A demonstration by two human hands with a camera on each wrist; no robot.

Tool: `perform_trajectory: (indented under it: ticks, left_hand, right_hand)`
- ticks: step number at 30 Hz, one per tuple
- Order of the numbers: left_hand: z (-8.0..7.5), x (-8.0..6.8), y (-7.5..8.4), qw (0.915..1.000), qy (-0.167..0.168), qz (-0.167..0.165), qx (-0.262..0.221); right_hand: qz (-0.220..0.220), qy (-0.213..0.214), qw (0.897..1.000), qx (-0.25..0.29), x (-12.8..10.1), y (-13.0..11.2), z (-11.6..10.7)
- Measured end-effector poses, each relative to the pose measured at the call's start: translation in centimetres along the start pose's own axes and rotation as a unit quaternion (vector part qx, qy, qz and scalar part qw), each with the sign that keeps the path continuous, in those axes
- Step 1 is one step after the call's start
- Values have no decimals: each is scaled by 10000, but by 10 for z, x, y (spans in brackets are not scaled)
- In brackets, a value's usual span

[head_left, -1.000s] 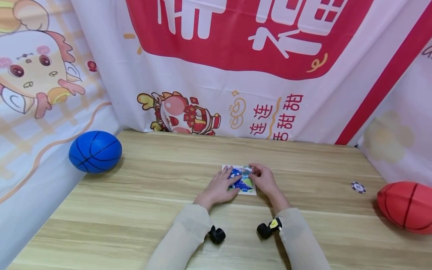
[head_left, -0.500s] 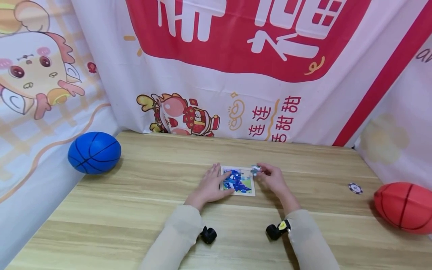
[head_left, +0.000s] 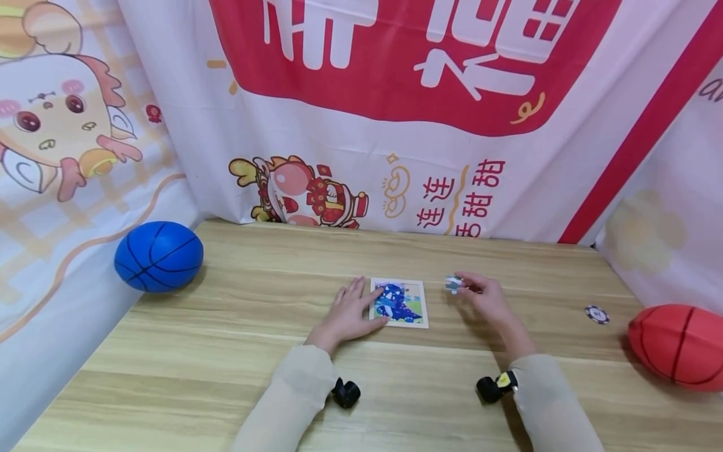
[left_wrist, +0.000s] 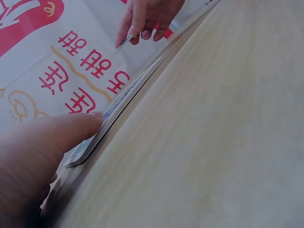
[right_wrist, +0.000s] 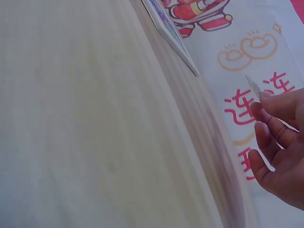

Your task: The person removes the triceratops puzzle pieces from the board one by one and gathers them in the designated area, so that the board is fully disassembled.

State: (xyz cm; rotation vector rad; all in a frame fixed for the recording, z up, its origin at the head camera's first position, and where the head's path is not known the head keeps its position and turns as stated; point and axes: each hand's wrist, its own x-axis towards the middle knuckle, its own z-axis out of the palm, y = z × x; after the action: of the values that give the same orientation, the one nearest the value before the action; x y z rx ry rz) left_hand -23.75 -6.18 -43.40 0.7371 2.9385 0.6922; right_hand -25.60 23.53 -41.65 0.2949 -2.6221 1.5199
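A small square jigsaw puzzle (head_left: 397, 280) with a white border and a blue dinosaur picture lies flat on the wooden table. My left hand (head_left: 348, 314) rests at its left side, fingers spread and straight; in the left wrist view the thumb (left_wrist: 78, 130) lies against the puzzle's edge. To the right of the puzzle, my right hand (head_left: 487, 300) pinches a jigsaw piece (head_left: 453, 284) between thumb and fingertips. That piece is held up, apart from the puzzle. The right wrist view shows the piece (right_wrist: 252, 84) edge-on, as a thin sliver.
A blue ball (head_left: 159, 257) sits at the table's left edge, a red ball (head_left: 678, 346) at the right. Near the red ball lies a round poker chip (head_left: 597, 314). Printed cloth (head_left: 339, 135) hangs behind the wooden table (head_left: 254, 301).
My right hand has lifted the jigsaw piece off the puzzle's upper right and carried it to the right. My left hand has slid left, uncovering more of the picture.
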Motion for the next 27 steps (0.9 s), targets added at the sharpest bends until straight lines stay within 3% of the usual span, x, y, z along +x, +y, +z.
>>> perform_trajectory:
  ticks: [4,6,10,12,18,22,27]
  left_hand:
    - [1,0,-1,9999,17,12,166]
    - [1,0,-1,9997,20,8,228]
    - [2,0,-2,9996,54,39,261]
    - [2,1,-1,9996,62,52,260]
    - [3,2,-1,9996,13,43,263]
    - [4,1,-2,9996,-1,63,291]
    - [4,1,-2,9995,1,72,295]
  right_hand:
    - [-50,5,10000,50,-4,7,-14]
    - [209,-121,9975,669,-7,11,-20]
    - [825,-203,9730,2146,-13,23,-34]
    - [1084,-190,9630,2460,-16,28,-42]
    - [980,-70,9816,1638,-19,39,-63]
    - [459,8,9976,521,-19,43,-74]
    - [189,69,9989,-435,-17,52,-83]
